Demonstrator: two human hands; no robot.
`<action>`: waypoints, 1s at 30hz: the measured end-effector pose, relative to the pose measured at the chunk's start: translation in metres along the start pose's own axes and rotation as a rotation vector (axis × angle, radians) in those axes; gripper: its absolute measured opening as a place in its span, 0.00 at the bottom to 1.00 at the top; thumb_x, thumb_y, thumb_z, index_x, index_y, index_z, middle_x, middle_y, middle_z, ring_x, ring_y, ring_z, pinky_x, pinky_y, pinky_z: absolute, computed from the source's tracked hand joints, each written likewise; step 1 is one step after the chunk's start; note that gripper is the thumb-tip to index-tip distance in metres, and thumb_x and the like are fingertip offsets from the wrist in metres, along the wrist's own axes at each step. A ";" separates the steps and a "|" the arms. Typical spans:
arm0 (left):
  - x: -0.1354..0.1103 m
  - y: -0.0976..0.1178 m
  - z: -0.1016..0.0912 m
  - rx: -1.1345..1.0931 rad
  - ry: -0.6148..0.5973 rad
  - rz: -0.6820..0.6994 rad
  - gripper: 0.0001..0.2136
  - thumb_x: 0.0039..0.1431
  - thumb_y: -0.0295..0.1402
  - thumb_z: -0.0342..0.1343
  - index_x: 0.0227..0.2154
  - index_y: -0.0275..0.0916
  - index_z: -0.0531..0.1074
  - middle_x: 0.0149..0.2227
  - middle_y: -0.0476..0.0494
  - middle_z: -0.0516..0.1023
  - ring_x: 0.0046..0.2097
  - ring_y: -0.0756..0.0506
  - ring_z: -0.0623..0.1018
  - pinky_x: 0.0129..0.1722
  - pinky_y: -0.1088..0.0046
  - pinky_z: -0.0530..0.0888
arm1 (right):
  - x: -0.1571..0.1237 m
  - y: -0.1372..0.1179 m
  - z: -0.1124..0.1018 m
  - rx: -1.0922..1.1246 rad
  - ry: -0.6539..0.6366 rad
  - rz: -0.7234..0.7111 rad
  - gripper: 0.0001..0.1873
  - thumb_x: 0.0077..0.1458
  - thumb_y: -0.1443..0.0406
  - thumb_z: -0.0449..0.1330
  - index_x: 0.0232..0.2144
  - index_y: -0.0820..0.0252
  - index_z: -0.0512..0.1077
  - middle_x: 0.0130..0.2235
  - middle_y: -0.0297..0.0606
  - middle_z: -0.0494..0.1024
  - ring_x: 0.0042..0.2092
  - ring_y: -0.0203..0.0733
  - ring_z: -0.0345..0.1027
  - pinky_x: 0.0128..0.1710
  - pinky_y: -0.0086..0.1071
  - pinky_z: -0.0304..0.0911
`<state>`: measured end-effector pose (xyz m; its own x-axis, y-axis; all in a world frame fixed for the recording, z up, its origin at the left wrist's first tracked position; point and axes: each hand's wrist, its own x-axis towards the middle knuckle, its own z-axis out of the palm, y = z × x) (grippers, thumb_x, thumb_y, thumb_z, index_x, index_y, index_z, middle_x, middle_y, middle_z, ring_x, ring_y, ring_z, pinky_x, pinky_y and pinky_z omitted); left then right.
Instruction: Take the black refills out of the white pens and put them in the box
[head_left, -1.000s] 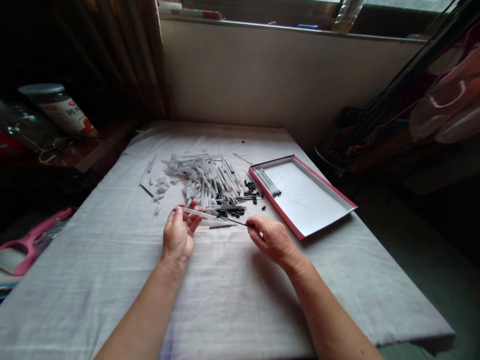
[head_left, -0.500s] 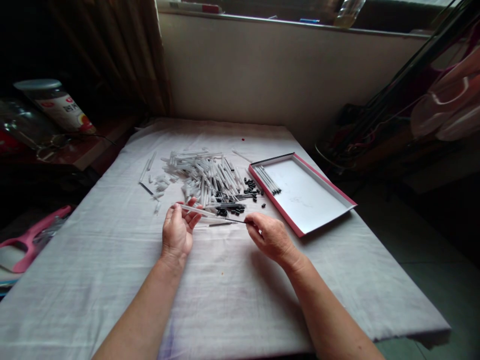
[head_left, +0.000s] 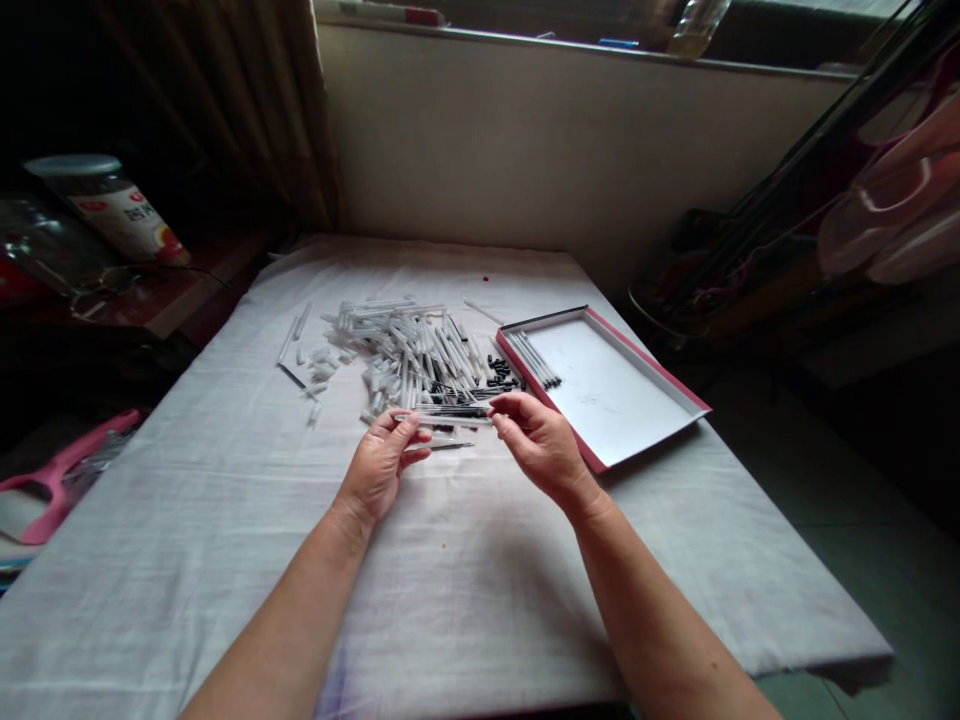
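A clear pen barrel (head_left: 444,421) spans the gap between my hands, nearly level. My left hand (head_left: 381,465) is closed on its left end, thumb and forefinger pinching it. My right hand (head_left: 541,448) pinches at its right end; the fingertips cover the tip there. Just behind lie dark pen refills (head_left: 457,410), and one loose refill (head_left: 452,445) rests on the cloth below the barrel. Farther back is a heap of clear pen barrels (head_left: 420,345), with small black plugs (head_left: 499,370) at its right side.
A shallow red-edged box lid (head_left: 622,395) stands right of the heap, several pens (head_left: 535,360) lined up along its left side. Small clear caps (head_left: 322,365) are scattered at left. A white cloth (head_left: 435,600) covers the table. Pink-handled scissors (head_left: 67,470) lie beyond its left edge.
My hands have come closer together. The barrel has gone from slanting to nearly level, and the dark refill that stretched from it to my right hand no longer sticks out visibly.
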<state>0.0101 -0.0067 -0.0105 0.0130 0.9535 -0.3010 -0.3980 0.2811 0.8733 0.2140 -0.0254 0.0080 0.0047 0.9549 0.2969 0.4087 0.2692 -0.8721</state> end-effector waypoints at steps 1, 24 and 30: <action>0.000 0.002 -0.002 0.054 -0.042 -0.030 0.21 0.35 0.41 0.73 0.30 0.38 0.71 0.30 0.52 0.77 0.28 0.52 0.77 0.24 0.80 0.74 | 0.003 -0.001 -0.001 0.018 0.026 0.013 0.11 0.58 0.60 0.58 0.39 0.59 0.74 0.37 0.41 0.80 0.34 0.40 0.73 0.35 0.33 0.68; -0.002 -0.006 -0.001 0.246 -0.187 0.106 0.17 0.45 0.41 0.68 0.37 0.38 0.77 0.27 0.48 0.78 0.24 0.52 0.73 0.25 0.78 0.71 | 0.008 0.031 0.021 -0.565 -0.095 0.029 0.08 0.57 0.63 0.59 0.37 0.54 0.78 0.38 0.38 0.79 0.34 0.40 0.72 0.34 0.31 0.64; -0.002 -0.010 -0.002 0.309 -0.193 0.092 0.14 0.47 0.36 0.67 0.37 0.38 0.78 0.30 0.45 0.80 0.26 0.51 0.75 0.23 0.80 0.69 | 0.009 0.024 0.027 -0.828 -0.173 0.033 0.10 0.59 0.62 0.58 0.43 0.51 0.76 0.42 0.39 0.78 0.36 0.42 0.73 0.28 0.30 0.60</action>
<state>0.0125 -0.0114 -0.0198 0.1746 0.9708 -0.1643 -0.1099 0.1850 0.9766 0.1993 -0.0070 -0.0212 -0.0837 0.9845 0.1542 0.9477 0.1265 -0.2932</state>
